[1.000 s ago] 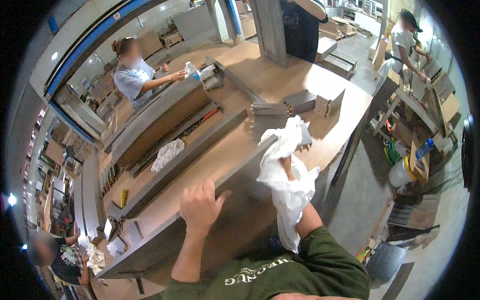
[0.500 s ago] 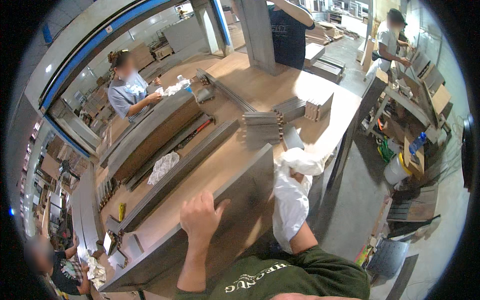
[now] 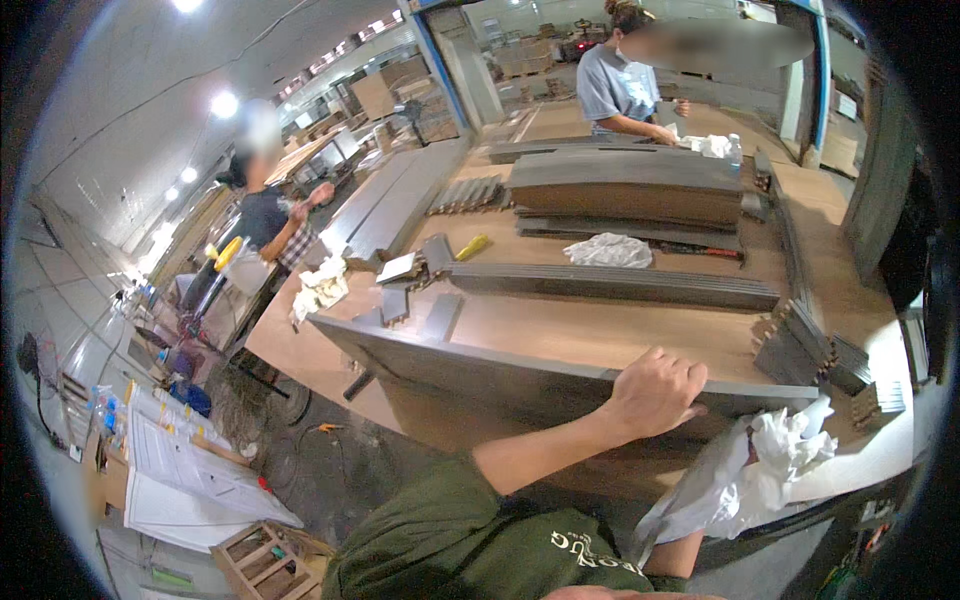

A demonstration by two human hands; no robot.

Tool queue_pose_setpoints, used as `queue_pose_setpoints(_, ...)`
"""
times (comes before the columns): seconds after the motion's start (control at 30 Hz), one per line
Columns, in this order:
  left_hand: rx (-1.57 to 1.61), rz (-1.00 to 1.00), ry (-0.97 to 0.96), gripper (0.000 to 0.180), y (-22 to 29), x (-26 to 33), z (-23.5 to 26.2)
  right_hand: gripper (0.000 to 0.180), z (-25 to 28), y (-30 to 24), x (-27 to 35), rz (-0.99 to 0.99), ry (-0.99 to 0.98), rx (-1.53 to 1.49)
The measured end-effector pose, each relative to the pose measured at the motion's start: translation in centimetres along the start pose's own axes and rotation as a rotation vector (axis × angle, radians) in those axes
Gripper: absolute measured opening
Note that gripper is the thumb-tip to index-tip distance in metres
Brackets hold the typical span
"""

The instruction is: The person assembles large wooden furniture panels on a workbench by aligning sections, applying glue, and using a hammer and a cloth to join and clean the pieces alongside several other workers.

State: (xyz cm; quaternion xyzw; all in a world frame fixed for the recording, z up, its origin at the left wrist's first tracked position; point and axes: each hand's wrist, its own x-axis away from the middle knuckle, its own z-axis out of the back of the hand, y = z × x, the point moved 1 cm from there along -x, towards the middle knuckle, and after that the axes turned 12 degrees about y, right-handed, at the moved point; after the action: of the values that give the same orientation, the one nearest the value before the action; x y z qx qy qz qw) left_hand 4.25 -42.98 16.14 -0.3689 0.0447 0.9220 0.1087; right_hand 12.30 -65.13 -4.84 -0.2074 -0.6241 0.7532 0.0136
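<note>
A long grey board [image 3: 480,376] stands on its edge along the near side of the worktable. My left hand [image 3: 655,395] is closed over its top edge, right of the middle, fingers bent over the far side and thumb on the near face. At the board's right end, a bunched white cloth [image 3: 790,445] covers my right hand and hangs down along the forearm. The cloth appears gripped there, though the fingers themselves are hidden. Beyond the board lies a row of long grey strips [image 3: 610,284].
On the table [image 3: 540,325] are a stack of grey panels [image 3: 630,185], a crumpled white cloth [image 3: 608,250], a yellow tool [image 3: 473,246] and short grey pieces [image 3: 800,345]. One person [image 3: 620,85] works across the table, another [image 3: 270,205] at the left. A wooden crate [image 3: 268,562] sits on the floor.
My view has swung left, so the table's left end and the floor beside it show more. My left hand stays on the board's top edge; the white cloth remains at its right end.
</note>
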Motion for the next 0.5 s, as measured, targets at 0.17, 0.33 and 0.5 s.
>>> queue_pose_setpoints(0.17,0.004,0.024,-0.019,0.048,-2.1,-0.4,-1.0,0.035,1.6,-0.3,0.7,0.058,0.042,0.166)
queue_pose_setpoints(0.33,0.113,-0.047,-0.003,0.052,-3.5,2.2,1.0,0.035,5.5,-0.5,1.7,0.123,0.105,0.369)
queue_pose_setpoints(0.5,0.026,0.111,-0.142,0.052,-10.6,9.1,8.2,0.035,12.0,-2.5,5.6,0.180,0.223,0.629)
